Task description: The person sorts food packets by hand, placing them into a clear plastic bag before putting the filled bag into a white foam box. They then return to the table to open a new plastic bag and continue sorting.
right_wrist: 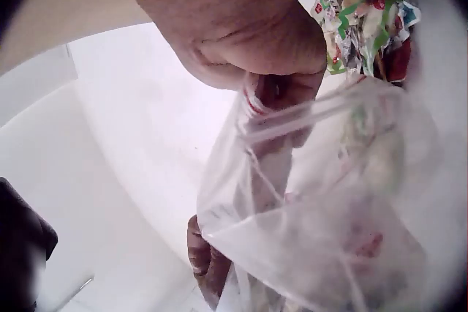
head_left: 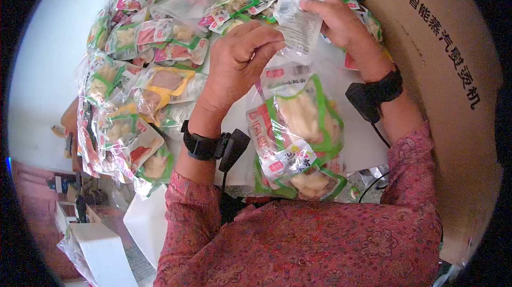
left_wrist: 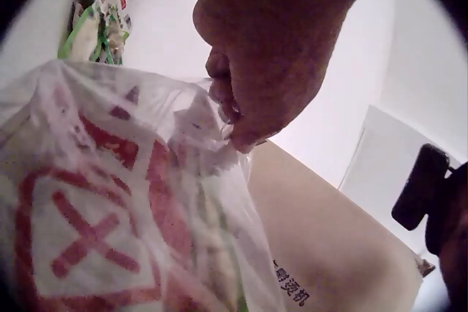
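A clear zip bag (head_left: 296,71) hangs upright in front of me, with several green-edged snack packets (head_left: 298,114) inside. My left hand (head_left: 240,60) pinches the bag's upper edge between thumb and fingers, as the left wrist view also shows. Opposite it, my right hand (head_left: 341,20) grips a small white-backed snack packet (head_left: 301,28), its thumb over the packet's upper corner. That packet bears a barcode and fine print, and its lower end is at the bag's mouth. In the right wrist view the zip strip (right_wrist: 285,125) runs up to the right hand's fingers. Red print (left_wrist: 95,235) marks the bag's side.
Piles of packaged snacks (head_left: 154,36) lie across the left and far side of the white table. A large brown carton (head_left: 426,58) stands along the right. White foam boxes (head_left: 101,252) are at lower left. Another person's arm (head_left: 70,119) shows at the left edge.
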Action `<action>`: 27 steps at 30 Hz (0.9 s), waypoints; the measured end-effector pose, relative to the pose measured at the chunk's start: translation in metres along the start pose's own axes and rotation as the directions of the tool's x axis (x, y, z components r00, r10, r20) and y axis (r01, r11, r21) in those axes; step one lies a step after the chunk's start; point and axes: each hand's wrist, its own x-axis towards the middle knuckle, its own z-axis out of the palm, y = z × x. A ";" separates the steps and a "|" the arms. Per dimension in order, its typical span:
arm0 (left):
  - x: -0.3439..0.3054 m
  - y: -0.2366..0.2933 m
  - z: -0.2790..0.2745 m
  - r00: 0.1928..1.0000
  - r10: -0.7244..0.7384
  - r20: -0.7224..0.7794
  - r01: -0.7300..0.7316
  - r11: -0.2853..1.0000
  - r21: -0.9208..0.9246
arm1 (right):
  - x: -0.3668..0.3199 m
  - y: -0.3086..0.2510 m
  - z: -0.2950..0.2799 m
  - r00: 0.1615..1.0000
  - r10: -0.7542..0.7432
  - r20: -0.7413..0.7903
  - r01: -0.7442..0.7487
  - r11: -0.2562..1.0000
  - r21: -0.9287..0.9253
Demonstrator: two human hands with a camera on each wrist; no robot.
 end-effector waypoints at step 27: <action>-0.009 -0.030 0.027 0.966 -0.258 -0.028 0.249 0.952 -0.181 | -0.024 -0.003 0.020 0.581 0.249 0.775 0.352 0.782 -0.514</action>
